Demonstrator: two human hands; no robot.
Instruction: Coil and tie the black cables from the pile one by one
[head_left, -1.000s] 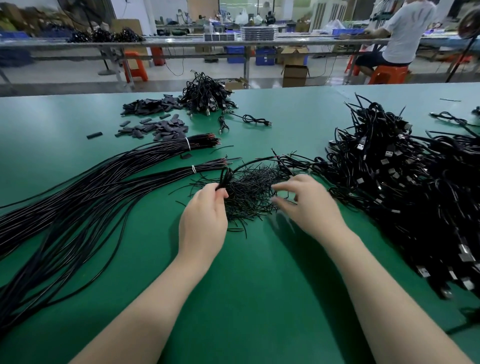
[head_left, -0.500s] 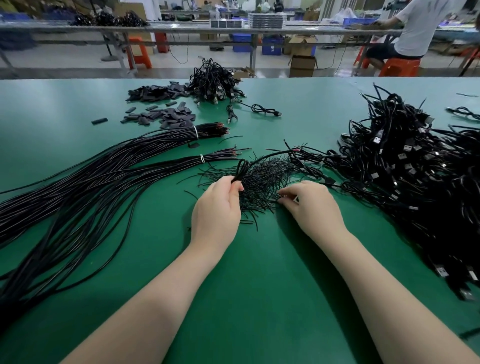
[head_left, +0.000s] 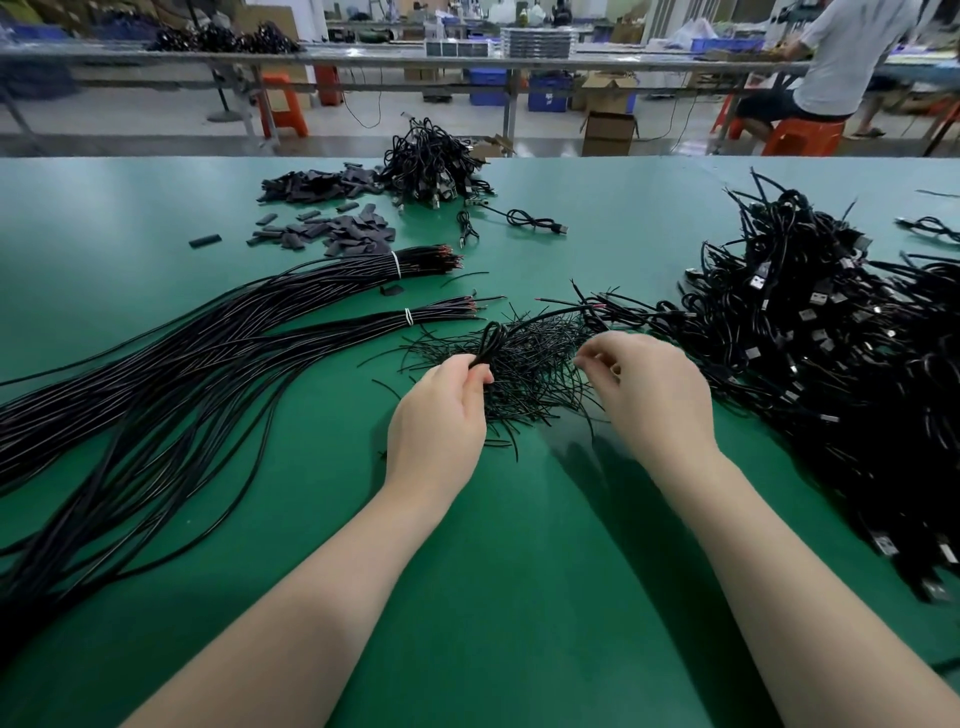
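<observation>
Left hand (head_left: 439, 415) pinched a folded black cable (head_left: 488, 343) over the wire-tie pile (head_left: 530, 374). Right hand (head_left: 649, 395) hovered beside it, fingers curled (contents unclear). Big cable pile (head_left: 831, 338) lay right on the green table (head_left: 519, 571).

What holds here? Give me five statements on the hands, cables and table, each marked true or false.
1. The left hand grips a coiled cable. True.
2. The right hand lies flat on the table. False: it is raised over the ties, fingers curled.
3. The USB cable pile lies to the right. True.
4. The long cable bundles are unbound. False: white bands wrap them.
5. The table is red. False: it is green.
</observation>
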